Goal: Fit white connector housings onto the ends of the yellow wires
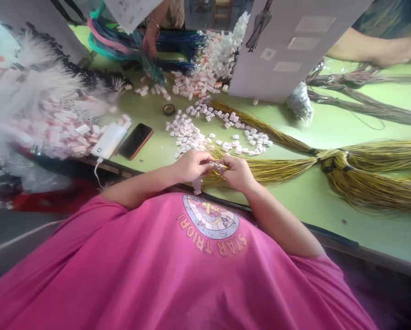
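Note:
My left hand (193,165) and my right hand (238,173) meet at the table's near edge. My right hand is closed around the ends of some yellow-and-dark wires (281,170), with shiny tips showing between the hands. The fingers of my left hand pinch at those tips; what exactly lies between them is too small to make out. Below my left hand hang some pale small pieces (197,184). Small white plastic connectors (188,133) lie scattered just beyond my hands. The wires run right to a dark tie (318,156).
A phone (135,141), a white power bank (111,138) with a cable, and a tape roll (169,109) lie left. White bundles (36,87) pile up far left. White partitions (287,41) stand across the table. Two other people's arms show beyond, one hand (150,43) over blue wires.

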`<state>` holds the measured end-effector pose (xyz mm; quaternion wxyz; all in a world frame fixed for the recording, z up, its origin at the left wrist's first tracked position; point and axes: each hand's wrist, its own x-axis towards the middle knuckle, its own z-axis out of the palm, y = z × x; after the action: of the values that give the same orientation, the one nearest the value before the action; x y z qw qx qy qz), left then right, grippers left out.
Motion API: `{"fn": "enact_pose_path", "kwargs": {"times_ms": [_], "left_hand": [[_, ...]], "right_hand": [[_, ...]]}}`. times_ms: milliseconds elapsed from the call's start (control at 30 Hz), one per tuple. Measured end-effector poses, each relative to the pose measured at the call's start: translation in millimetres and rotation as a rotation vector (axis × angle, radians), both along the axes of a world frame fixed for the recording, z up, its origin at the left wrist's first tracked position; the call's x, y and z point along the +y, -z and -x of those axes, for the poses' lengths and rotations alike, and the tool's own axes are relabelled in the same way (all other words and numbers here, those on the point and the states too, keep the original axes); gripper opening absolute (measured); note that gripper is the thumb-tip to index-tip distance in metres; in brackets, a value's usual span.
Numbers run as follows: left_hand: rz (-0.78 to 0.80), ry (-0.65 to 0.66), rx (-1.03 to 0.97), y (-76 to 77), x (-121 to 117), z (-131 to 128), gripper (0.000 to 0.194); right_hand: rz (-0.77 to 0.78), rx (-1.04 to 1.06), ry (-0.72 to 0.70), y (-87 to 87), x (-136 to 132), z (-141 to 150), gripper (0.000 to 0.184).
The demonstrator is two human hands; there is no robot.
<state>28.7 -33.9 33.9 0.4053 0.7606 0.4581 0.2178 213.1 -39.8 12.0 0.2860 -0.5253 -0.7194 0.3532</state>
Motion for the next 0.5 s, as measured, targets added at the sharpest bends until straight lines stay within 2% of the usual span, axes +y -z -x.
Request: {"fn": "enact_pose_path", "kwargs": {"times_ms": [133, 200, 300, 333, 433, 500], "left_hand": [[-0.144, 0.008, 0.073, -7.9, 11.0, 24.9, 0.017], [-0.215, -0.050, 0.140, -5.2, 26.5, 44.0, 0.019], [-0.298, -0.225, 0.301, 12.5, 55.0, 70.9, 0.016], [-0.288, -0.247, 0.345, 21.2, 63.3, 77.5, 0.016], [-0.256, -0.236, 0.378, 46.2, 79.1, 87.7, 0.017], [-0.265, -0.217, 0.383, 54.4, 81.6, 88.3, 0.021]], "right_hand": [[-0.046, 0.156, -0.060, -6.9, 5.4, -6.8, 0.017], [-0.041, 0.258, -0.036, -7.9, 7.7, -9.8, 0.015], [0.077, 0.325, 0.027, -6.2, 9.0, -12.2, 0.015], [0.112, 0.323, 0.039, -5.6, 8.8, -12.6, 0.016], [0.169, 0.321, 0.025, -5.6, 7.7, -13.4, 0.017], [0.200, 0.345, 0.002, -6.1, 7.0, -13.7, 0.015]]}}
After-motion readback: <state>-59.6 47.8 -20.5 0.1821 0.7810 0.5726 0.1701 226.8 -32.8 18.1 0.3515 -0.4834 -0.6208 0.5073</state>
